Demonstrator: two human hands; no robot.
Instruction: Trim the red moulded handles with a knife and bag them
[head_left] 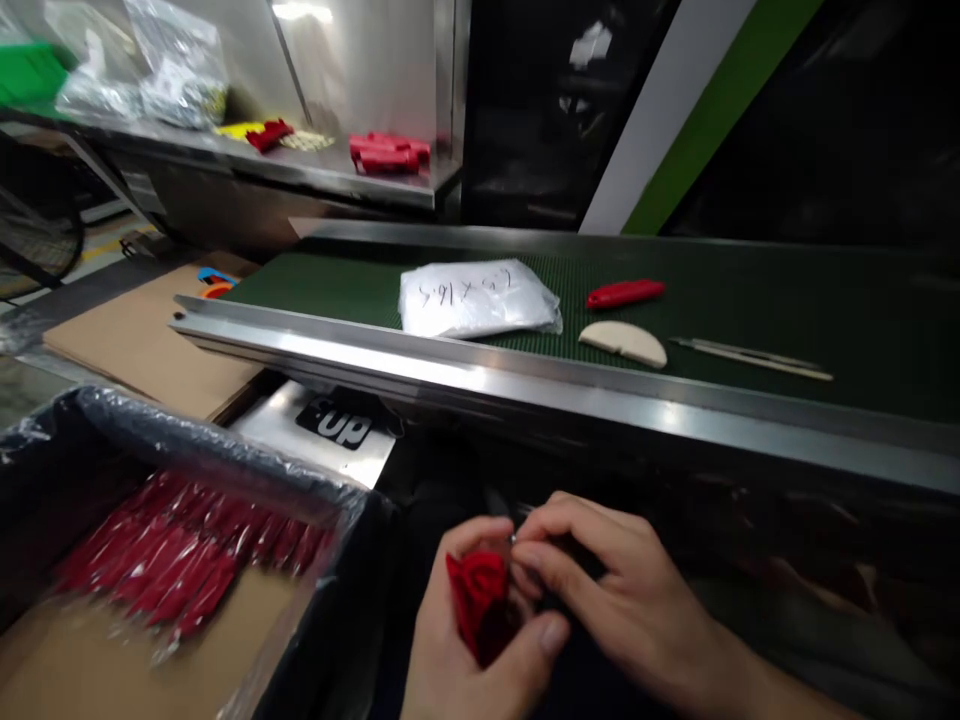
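My left hand (439, 650) is wrapped round a red plastic part (480, 590) whose open end faces me. Close against it, my right hand (626, 590) has thumb and forefinger pinched together at the left fingertips; a tiny glint shows there, too small and blurred to name. Both hands are low in the head view, in front of the conveyor's metal edge (480, 375). On the green belt beyond lie another red part (626, 293), a cream half-moon piece (624, 342) and a thin pair of tweezers (750, 356).
A white plastic packet (476, 300) with handwriting lies on the belt. At left, a plastic-lined bin (217, 445) holds several wrapped red pieces (187, 545) over cardboard. Flat cardboard (142, 335) lies behind it. A metal shelf (315, 170) carries clear bags (180, 85) and red parts (390, 153).
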